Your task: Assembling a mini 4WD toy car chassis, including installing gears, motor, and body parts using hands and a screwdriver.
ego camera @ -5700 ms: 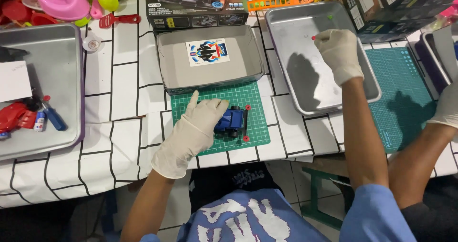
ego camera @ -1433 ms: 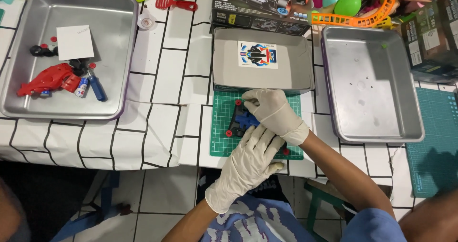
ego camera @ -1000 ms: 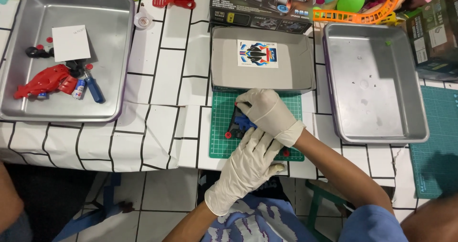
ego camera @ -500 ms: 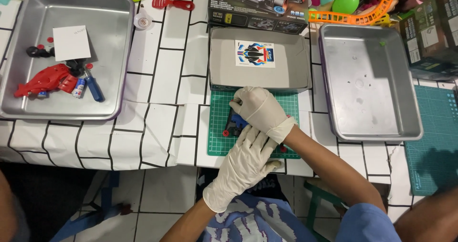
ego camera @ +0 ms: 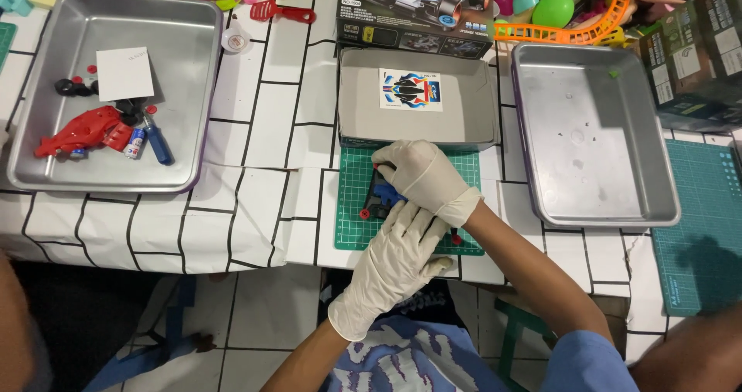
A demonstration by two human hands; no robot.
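A small blue toy car chassis (ego camera: 384,197) sits on the green cutting mat (ego camera: 352,222) at frame centre, right hand (ego camera: 423,180) fingers closed on it, left hand (ego camera: 394,262) fingers spread steadying below, apparently mid-assembly.

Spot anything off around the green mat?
Small red parts lie scattered loose on the green mat beside the blue toy car under both gloved hands, right and left. Otherwise tidy.
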